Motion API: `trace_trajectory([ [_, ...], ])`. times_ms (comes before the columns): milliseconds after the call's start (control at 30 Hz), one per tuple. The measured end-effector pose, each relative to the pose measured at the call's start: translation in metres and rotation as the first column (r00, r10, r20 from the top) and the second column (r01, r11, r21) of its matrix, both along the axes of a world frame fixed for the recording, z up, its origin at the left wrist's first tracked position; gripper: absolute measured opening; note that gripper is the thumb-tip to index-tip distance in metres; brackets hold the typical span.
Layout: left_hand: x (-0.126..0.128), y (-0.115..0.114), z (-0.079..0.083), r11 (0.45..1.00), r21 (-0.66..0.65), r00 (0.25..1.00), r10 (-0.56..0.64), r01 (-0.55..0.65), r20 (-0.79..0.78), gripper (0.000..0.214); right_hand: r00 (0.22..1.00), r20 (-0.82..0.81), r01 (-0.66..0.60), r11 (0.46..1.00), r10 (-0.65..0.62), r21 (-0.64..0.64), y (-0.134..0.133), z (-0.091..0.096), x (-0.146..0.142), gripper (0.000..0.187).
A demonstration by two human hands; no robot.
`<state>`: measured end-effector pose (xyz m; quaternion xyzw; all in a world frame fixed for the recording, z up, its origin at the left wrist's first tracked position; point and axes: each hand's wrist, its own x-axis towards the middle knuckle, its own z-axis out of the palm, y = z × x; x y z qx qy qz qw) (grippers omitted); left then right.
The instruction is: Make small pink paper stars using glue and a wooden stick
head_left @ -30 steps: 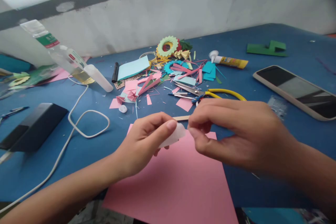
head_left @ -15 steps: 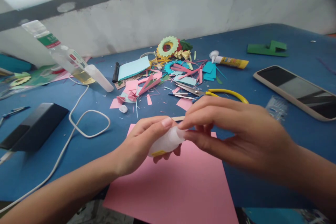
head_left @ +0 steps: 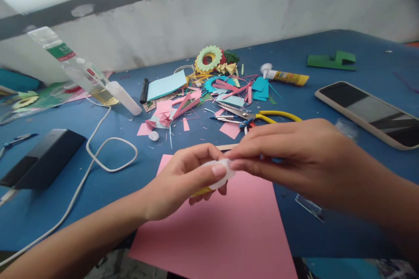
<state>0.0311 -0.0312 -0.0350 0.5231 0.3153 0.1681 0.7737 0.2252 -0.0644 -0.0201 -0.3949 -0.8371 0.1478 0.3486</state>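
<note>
In the middle of the view my left hand [head_left: 183, 174] is closed around a small white squeeze bottle [head_left: 218, 179] with a yellow label. The bottle lies tilted in it, its narrow end toward the right. My right hand [head_left: 294, 157] pinches that white cap end [head_left: 231, 168] between thumb and fingers; the fingertips partly hide it. Under both hands lies a large sheet of pink paper [head_left: 222, 231], reaching over the table's front edge. A thin pale wooden stick [head_left: 226, 147] shows just behind the fingers.
Paper scraps [head_left: 163, 111], scissors with yellow handles [head_left: 278, 115] and a yellow glue tube [head_left: 291, 77] lie behind the hands. A phone [head_left: 369, 113] is on the right. Bottles [head_left: 98, 80], a white cable [head_left: 90, 165] and a dark box-like object [head_left: 42, 157] occupy the left.
My left thumb has slid forward along the bottle toward its cap end. My right hand has turned and its fingers are straighter and closer together at the cap.
</note>
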Motion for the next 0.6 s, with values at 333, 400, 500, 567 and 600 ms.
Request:
trace_trajectory([
  [333, 0.006, 0.000, 0.003, 0.996, 0.076, 0.984, -0.022, 0.036, -0.176, 0.023, 0.957, 0.287, -0.088, 0.982, 0.037, 0.165, -0.007, -0.012, 0.002, 0.026],
  [400, 0.005, 0.000, 0.003, 0.998, 0.059, 0.985, -0.012, 0.022, -0.170, 0.023, 0.960, 0.278, -0.087, 0.987, 0.046, 0.138, -0.008, -0.011, 0.000, 0.024],
  [500, 0.004, 0.000, 0.004, 1.000, 0.025, 0.987, -0.003, 0.007, -0.163, 0.024, 0.960, 0.270, -0.108, 0.989, 0.077, 0.101, -0.007, -0.010, 0.001, 0.022],
  [567, 0.004, 0.000, 0.003, 1.000, 0.001, 0.988, 0.000, 0.000, -0.151, 0.025, 0.960, 0.266, -0.118, 0.988, 0.088, 0.096, -0.006, -0.011, 0.002, 0.022],
  [600, 0.004, 0.000, 0.002, 1.000, -0.013, 0.990, 0.000, -0.002, -0.142, 0.025, 0.961, 0.265, -0.114, 0.987, 0.081, 0.111, -0.006, -0.012, 0.002, 0.022],
])
